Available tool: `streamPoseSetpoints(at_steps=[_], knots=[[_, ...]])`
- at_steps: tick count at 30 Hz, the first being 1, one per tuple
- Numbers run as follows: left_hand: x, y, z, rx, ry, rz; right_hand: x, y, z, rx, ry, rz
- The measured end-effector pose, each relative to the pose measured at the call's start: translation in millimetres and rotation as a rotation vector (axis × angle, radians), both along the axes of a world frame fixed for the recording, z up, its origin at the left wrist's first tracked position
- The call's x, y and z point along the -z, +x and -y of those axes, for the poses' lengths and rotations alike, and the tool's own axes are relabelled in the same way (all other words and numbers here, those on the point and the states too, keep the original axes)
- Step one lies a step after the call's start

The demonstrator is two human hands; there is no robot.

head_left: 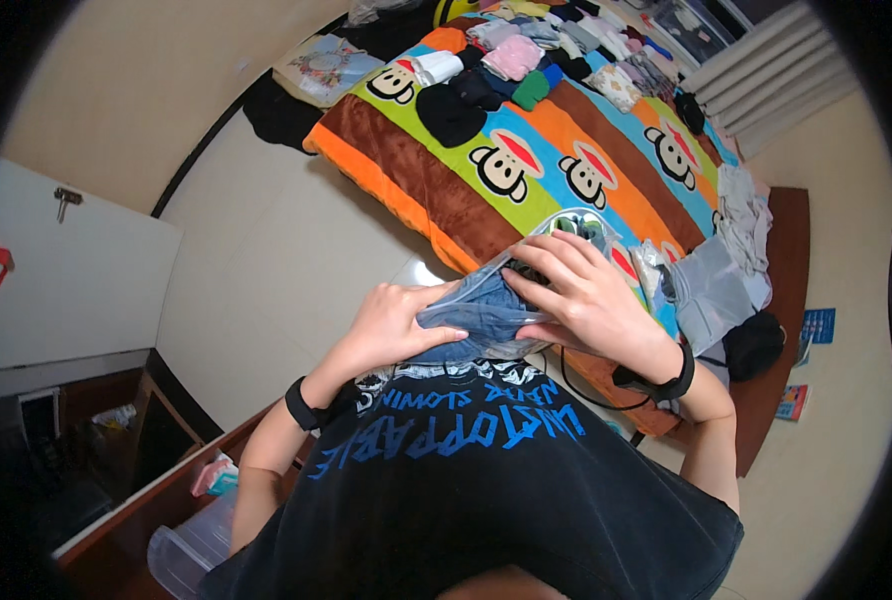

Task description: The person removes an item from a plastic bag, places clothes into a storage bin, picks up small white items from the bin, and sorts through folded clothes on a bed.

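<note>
Close in front of my body I hold a clear plastic bag (pixel 511 317) with folded blue denim-like clothing (pixel 486 305) inside. My left hand (pixel 398 322) grips the bag's left end, thumb along its near side and fingers partly hidden behind it. My right hand (pixel 588 297) is closed over the right part, fingers curled on the upper edge and thumb below. Past the right fingers, a bundle with green and dark patterned cloth (pixel 584 228) shows through the clear plastic. Whether the right fingertips are inside the bag or only on it, I cannot tell.
A bed with a striped cartoon blanket (pixel 416 190) lies ahead, heaped with folded clothes (pixel 514 58) at its far end. More clothes (pixel 741 215), a clear plastic bag (pixel 711 290) and a black cloth item (pixel 754 345) lie at right. A clear bin (pixel 191 545) stands lower left.
</note>
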State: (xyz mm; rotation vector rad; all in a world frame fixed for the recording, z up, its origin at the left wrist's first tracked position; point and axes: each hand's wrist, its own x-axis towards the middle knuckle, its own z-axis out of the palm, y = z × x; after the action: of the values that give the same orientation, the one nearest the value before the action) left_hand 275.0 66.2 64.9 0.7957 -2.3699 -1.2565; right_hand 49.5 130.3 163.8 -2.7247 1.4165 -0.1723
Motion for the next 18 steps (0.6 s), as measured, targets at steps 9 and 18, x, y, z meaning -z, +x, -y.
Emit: streamPoseSetpoints(at_steps=[9,18], knots=[[9.7,16.0,-6.0,-0.069,0.021,-0.005,-6.5,1.9,0.2,-0.074,0.090,-0.194],[20.1,19.1,-2.4,-0.038,0.026,0.100,25.3,3.8,22.0,0.000,0.232,-0.056]])
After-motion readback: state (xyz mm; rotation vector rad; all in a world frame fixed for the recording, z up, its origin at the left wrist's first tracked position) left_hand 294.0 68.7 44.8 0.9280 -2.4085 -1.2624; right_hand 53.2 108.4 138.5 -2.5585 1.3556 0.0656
